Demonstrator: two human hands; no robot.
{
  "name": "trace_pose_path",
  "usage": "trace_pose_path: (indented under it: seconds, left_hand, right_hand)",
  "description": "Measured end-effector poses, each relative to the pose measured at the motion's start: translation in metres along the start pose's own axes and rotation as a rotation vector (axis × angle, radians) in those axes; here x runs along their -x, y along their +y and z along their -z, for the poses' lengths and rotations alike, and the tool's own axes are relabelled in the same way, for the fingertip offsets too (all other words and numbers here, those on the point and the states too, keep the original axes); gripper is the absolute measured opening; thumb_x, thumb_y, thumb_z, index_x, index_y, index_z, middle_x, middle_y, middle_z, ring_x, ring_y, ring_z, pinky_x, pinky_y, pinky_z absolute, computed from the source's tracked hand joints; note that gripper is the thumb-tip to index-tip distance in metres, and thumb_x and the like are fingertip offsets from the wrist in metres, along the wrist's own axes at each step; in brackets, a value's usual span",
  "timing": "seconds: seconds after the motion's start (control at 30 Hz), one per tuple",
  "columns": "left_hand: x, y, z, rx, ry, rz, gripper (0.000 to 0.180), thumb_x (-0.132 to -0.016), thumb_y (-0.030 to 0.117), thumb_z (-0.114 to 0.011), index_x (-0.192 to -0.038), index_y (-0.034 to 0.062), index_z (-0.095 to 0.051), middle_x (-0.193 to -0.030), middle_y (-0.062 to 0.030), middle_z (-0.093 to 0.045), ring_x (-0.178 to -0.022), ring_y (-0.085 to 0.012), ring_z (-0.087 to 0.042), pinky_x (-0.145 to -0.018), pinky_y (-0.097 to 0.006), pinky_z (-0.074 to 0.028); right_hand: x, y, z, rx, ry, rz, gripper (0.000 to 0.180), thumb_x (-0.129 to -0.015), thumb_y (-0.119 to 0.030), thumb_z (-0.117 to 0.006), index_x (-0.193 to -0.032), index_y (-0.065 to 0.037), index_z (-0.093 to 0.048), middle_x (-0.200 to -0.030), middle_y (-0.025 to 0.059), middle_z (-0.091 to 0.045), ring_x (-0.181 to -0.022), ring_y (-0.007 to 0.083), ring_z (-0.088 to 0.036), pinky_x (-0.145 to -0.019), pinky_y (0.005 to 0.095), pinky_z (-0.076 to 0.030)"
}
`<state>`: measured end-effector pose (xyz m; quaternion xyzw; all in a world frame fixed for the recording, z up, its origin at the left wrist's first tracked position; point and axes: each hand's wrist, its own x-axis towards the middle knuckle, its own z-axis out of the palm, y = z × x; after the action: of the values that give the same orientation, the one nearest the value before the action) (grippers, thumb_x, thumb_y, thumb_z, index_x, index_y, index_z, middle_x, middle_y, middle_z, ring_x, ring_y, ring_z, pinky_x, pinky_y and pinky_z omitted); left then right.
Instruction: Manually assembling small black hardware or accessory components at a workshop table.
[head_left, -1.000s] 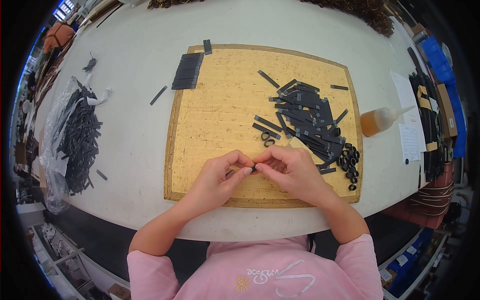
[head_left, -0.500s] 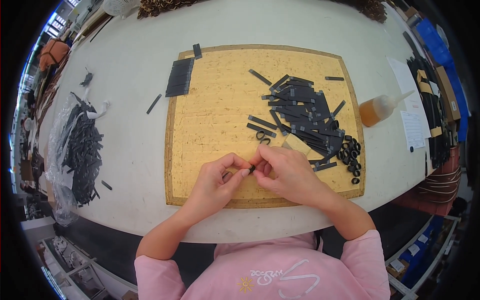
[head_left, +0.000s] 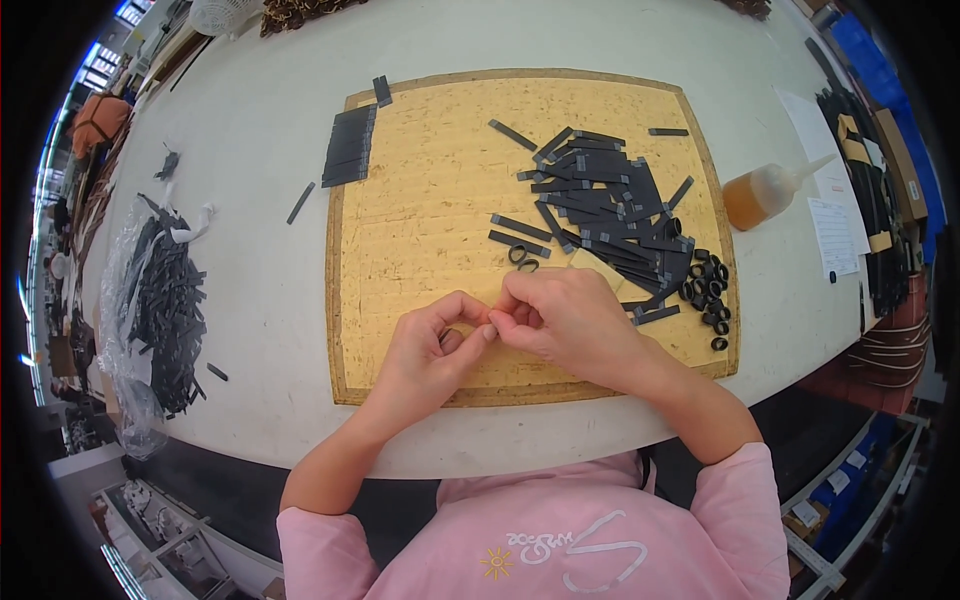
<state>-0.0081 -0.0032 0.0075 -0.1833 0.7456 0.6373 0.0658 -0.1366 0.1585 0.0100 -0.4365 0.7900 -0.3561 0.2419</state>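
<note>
Both hands meet over the near middle of the cork board, as they did a moment ago, fingertips still pressed together. The left hand curls with thumb and forefinger pinched; the right hand closes its fingers against them. Whatever small piece they grip is hidden between the fingertips, so I cannot tell what it is.

Just beyond the knuckles lie two small black loops, unmoved. Farther right sits the pile of black strips, with a cluster of finished black rings at its near right edge.

Off the board's right side a squeeze bottle of amber liquid lies tilted. On the far left a clear plastic bag spills more black strips across the table.
</note>
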Motion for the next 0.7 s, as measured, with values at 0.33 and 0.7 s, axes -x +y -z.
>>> trace_pose_path:
  seconds: [0.33,0.7]
  left_hand:
    - [0.0002,-0.0026,-0.0018,0.036,-0.004,0.029,0.008,-0.098,0.010,-0.069,-0.101,0.0029,-0.067,-0.062,0.0140,-0.040,-0.054,0.0030,-0.026,-0.050,-0.021,-0.018]
    - [-0.0016,-0.0032,-0.0007,0.125,0.040,-0.005,0.009,-0.098,0.008,-0.066,-0.103,0.0004,-0.068,-0.077,0.0073,-0.059,-0.060,0.0030,-0.038,-0.052,-0.019,-0.028]
  right_hand:
    - [0.0016,0.0070,0.0025,-0.132,-0.046,-0.009,0.016,-0.085,-0.021,-0.072,-0.087,-0.005,-0.069,-0.078,0.0110,-0.073,-0.073,0.0281,-0.072,-0.065,0.0390,-0.055]
    - [-0.0058,0.0045,0.0022,-0.020,0.008,0.047,0.015,-0.089,-0.015,-0.073,-0.092,0.000,-0.070,-0.077,0.0113,-0.073,-0.069,0.0187,-0.072,-0.063,0.0307,-0.055]
